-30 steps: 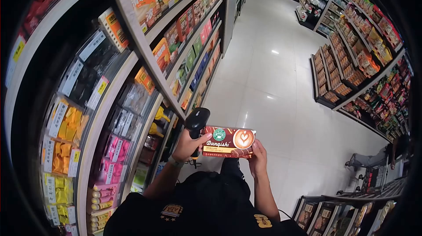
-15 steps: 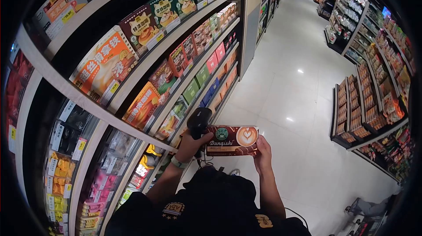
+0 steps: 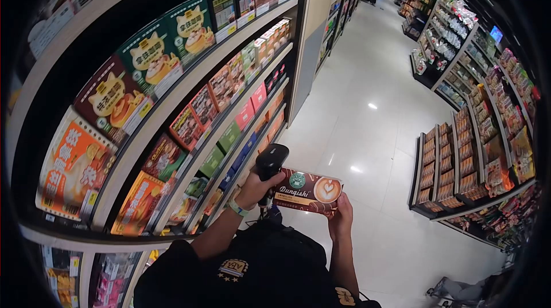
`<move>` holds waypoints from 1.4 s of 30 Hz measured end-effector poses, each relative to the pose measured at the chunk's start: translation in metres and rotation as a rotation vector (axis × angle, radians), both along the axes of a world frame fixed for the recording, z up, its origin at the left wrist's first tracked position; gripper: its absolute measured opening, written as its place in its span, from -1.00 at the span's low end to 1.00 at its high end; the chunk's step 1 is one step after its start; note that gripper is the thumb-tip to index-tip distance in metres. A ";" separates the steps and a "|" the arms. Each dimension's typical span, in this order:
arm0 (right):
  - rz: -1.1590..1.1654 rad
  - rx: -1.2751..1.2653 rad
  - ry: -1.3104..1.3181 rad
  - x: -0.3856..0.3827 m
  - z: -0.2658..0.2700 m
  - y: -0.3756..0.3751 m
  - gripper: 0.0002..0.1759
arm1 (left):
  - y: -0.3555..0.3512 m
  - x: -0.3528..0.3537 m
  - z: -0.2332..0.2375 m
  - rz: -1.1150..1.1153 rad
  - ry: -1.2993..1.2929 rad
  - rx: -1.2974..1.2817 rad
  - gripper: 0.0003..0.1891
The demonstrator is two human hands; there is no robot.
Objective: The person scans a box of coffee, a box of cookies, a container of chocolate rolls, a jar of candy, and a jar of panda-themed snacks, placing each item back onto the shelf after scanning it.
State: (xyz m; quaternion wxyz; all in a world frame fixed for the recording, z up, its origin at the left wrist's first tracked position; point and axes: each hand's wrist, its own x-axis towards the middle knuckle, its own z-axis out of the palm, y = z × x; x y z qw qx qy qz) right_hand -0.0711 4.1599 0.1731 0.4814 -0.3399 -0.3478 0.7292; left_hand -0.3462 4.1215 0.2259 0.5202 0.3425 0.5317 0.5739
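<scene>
Lower centre: left hand (image 3: 253, 189), clenched round a black scanner (image 3: 272, 160), also steadies the coffee box (image 3: 307, 190); right hand (image 3: 343, 214) grasps its far end; that divided grip may drop it

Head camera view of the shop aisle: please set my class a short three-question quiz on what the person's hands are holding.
1. True or false: the brown coffee box is held in one hand only.
2. Pick one: what does the left hand grip as well as touching the box? A. black scanner B. pen C. phone
3. Short answer: which end of the box does the right hand hold?

Key:
1. False. Both hands are on it.
2. A.
3. The right end, next to the latte picture.
</scene>
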 end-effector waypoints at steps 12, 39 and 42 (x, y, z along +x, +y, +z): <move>0.030 0.107 -0.051 -0.068 0.028 0.197 -0.43 | 0.187 -0.056 0.021 0.115 -0.148 0.157 -0.68; 1.489 0.068 -0.192 -0.198 -0.048 0.502 -0.81 | 0.228 0.019 -0.009 1.036 0.048 -0.417 -0.47; 1.616 0.136 -0.215 -0.212 -0.037 0.487 -0.78 | 0.206 0.037 -0.020 1.135 0.046 -0.460 -0.47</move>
